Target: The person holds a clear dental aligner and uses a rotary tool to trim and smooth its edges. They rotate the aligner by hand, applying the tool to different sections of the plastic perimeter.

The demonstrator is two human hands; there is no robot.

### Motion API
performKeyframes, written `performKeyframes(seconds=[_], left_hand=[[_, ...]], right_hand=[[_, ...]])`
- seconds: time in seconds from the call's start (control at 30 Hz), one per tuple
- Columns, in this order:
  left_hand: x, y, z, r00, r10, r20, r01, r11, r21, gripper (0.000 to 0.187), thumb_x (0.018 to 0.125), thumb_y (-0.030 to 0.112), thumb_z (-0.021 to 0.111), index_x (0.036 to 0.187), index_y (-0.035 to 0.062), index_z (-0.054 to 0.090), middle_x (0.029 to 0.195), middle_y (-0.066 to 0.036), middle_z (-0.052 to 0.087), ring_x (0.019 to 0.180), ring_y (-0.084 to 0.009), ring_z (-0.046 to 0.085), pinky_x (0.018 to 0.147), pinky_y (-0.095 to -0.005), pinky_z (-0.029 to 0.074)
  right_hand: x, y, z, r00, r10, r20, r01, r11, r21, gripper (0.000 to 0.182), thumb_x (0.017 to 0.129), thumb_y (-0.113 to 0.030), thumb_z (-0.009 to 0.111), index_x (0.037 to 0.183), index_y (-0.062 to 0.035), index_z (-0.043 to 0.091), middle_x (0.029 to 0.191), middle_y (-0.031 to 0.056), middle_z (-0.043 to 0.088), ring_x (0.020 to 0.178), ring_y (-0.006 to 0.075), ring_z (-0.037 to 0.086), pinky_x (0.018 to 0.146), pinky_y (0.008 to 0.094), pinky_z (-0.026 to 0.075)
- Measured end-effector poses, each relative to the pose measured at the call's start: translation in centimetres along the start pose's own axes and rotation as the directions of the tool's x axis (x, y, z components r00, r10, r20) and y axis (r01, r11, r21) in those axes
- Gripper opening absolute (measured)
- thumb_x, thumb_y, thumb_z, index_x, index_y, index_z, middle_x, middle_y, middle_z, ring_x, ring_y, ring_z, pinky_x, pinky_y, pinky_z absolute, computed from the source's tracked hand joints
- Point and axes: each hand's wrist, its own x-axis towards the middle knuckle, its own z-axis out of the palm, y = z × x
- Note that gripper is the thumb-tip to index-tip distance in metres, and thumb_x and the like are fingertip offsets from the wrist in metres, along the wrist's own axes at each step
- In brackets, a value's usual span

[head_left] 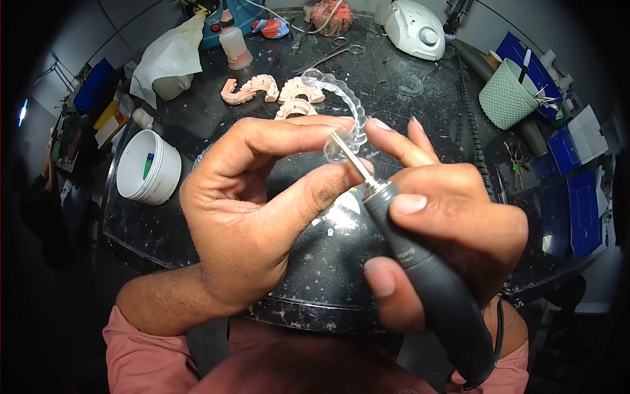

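Between the thumb and forefinger of my left hand (243,203) is a clear dental aligner (354,108), its curved arch reaching up and away over the table. My right hand (453,223) is wrapped round a black rotary handpiece (436,289). The handpiece's thin metal bit (351,157) crosses the near end of the aligner, close by my left fingertips. My right fingertips come right up to the aligner's edge. Just beyond my hands lie pinkish dental models (252,89), partly hidden by my left fingers.
A white tub (149,167) stands at left. Behind are a bottle (234,46) with pinkish liquid, scissors (338,52) and a white control unit (415,29). A pale green basket (508,94) is at right, near a coiled cord (476,125). White scraps (341,220) lie below my hands.
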Motion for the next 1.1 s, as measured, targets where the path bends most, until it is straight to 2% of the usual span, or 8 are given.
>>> performKeyframes(seconds=[0.1, 0.67, 0.73, 0.77, 0.8, 0.87, 0.97, 1.1], left_hand=[[0.1, -0.2, -0.2, 0.997, 0.079, 0.024, -0.082, 0.988, 0.135, 0.022, 0.08, -0.007, 0.065, 0.099, -0.0026, 0.057, 0.11, -0.019, 0.062, 0.105, -0.0219, 0.06, 0.094, -0.0343, 0.046], [0.3, -0.4, -0.3, 0.993, 0.097, 0.064, -0.103, 0.99, 0.1, 0.025, 0.081, -0.007, 0.061, 0.105, -0.0024, 0.054, 0.112, -0.019, 0.061, 0.11, -0.0258, 0.058, 0.098, -0.0371, 0.044], [0.4, -0.1, 0.0, 0.996, 0.071, 0.058, -0.075, 0.995, 0.07, 0.025, 0.083, -0.006, 0.06, 0.106, -0.0023, 0.054, 0.113, -0.019, 0.061, 0.11, -0.0265, 0.058, 0.097, -0.0379, 0.045], [0.4, 0.2, 0.2, 0.997, -0.058, 0.042, 0.062, 0.994, -0.095, 0.024, 0.084, -0.004, 0.059, 0.107, -0.0023, 0.052, 0.114, -0.021, 0.06, 0.109, -0.0282, 0.059, 0.096, -0.0391, 0.047], [0.5, 0.3, 0.4, 0.981, -0.187, 0.047, 0.193, 0.947, -0.259, 0.024, 0.085, -0.002, 0.058, 0.108, -0.0024, 0.051, 0.115, -0.022, 0.06, 0.109, -0.03, 0.059, 0.095, -0.0404, 0.049], [0.6, 0.5, 0.4, 0.965, -0.246, 0.094, 0.264, 0.912, -0.315, 0.026, 0.086, 0.002, 0.055, 0.11, -0.0022, 0.048, 0.118, -0.026, 0.057, 0.108, -0.0351, 0.06, 0.094, -0.0432, 0.051], [0.7, 1.2, 0.5, 0.913, -0.364, 0.183, 0.407, 0.796, -0.447, 0.029, 0.083, 0.001, 0.053, 0.111, -0.0014, 0.044, 0.119, -0.029, 0.056, 0.107, -0.0386, 0.06, 0.094, -0.0433, 0.051], [0.4, 0.7, 0.6, 0.94, -0.266, 0.215, 0.335, 0.845, -0.417, 0.036, 0.084, -0.002, 0.051, 0.118, -0.0046, 0.04, 0.116, -0.03, 0.058, 0.097, -0.0333, 0.066, 0.09, -0.0386, 0.054]], right_hand=[[-0.3, 0.3, 0.6, 0.999, -0.022, -0.042, 0.023, 0.999, 0.034, 0.042, 0.081, -0.025, 0.07, 0.108, -0.0072, 0.043, 0.097, 0.0186, 0.057, 0.108, 0.0483, 0.056, 0.102, 0.065, 0.027], [-0.1, 0.2, -0.2, 1.0, -0.017, -0.003, 0.017, 0.999, -0.036, 0.046, 0.081, -0.029, 0.069, 0.111, -0.0088, 0.04, 0.094, 0.0183, 0.058, 0.104, 0.0467, 0.059, 0.102, 0.066, 0.026], [0.2, 0.6, -1.5, 0.999, -0.048, 0.006, 0.048, 0.997, -0.053, 0.052, 0.083, -0.038, 0.067, 0.114, -0.0077, 0.038, 0.096, 0.0191, 0.059, 0.104, 0.0428, 0.06, 0.102, 0.0638, 0.028], [0.2, 1.3, -2.6, 0.997, -0.075, 0.03, 0.079, 0.988, -0.136, 0.056, 0.086, -0.042, 0.063, 0.119, -0.0065, 0.035, 0.1, 0.0193, 0.06, 0.103, 0.0381, 0.06, 0.102, 0.0606, 0.032], [-0.2, 0.6, 0.0, 0.931, 0.156, -0.329, -0.106, 0.981, 0.163, 0.052, 0.09, -0.035, 0.059, 0.124, -0.0054, 0.033, 0.101, 0.0191, 0.06, 0.103, 0.0338, 0.06, 0.101, 0.0562, 0.036], [0.2, 1.7, -0.6, 0.928, 0.139, -0.346, -0.084, 0.982, 0.168, 0.042, 0.093, -0.024, 0.055, 0.125, -0.0047, 0.035, 0.103, 0.0186, 0.059, 0.103, 0.0306, 0.059, 0.1, 0.0509, 0.04], [0.3, 0.4, -0.9, 0.894, 0.323, -0.312, -0.242, 0.932, 0.27, 0.034, 0.09, -0.009, 0.057, 0.121, -0.0042, 0.042, 0.102, 0.0159, 0.058, 0.1, 0.0242, 0.059, 0.096, 0.04, 0.044], [0.6, -0.2, -0.7, 0.848, 0.456, -0.271, -0.351, 0.865, 0.358, 0.038, 0.084, 0.001, 0.062, 0.118, -0.0051, 0.045, 0.098, 0.0111, 0.057, 0.093, 0.018, 0.058, 0.086, 0.0305, 0.047]])
